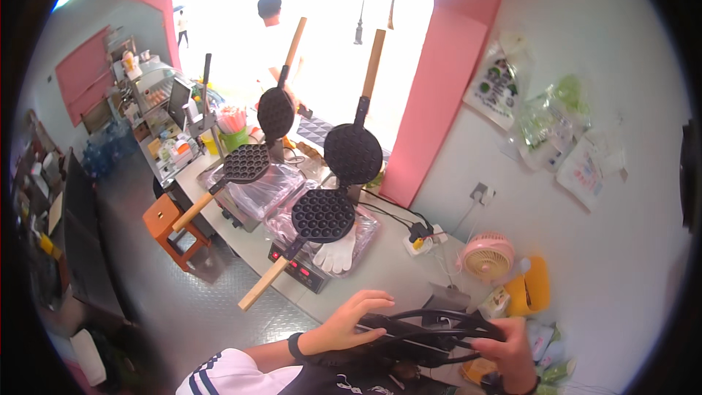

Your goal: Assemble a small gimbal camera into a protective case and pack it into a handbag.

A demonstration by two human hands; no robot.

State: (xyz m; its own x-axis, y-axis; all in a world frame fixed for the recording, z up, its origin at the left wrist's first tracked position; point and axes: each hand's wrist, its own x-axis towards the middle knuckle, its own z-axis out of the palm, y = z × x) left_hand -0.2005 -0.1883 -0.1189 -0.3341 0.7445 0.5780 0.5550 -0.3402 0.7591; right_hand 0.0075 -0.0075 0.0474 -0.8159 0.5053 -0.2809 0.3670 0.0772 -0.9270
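Observation:
Near the lower edge, a black object with several curved, loop-like bars lies between my hands; its exact kind cannot be made out. My left hand rests against or just beside its left end, fingers stretched and thumb apart. My right hand has its fingers curled round the right end of the loops. Ahead of them, a waffle iron stands opened on its base, upper plate raised, with round hollows and wooden handles. A white glove lies beside its lower plate.
A second opened waffle iron stands farther left on the counter. To the right are a pink fan, a yellow container and a power strip. An orange stool stands on the floor. Someone is outside the window.

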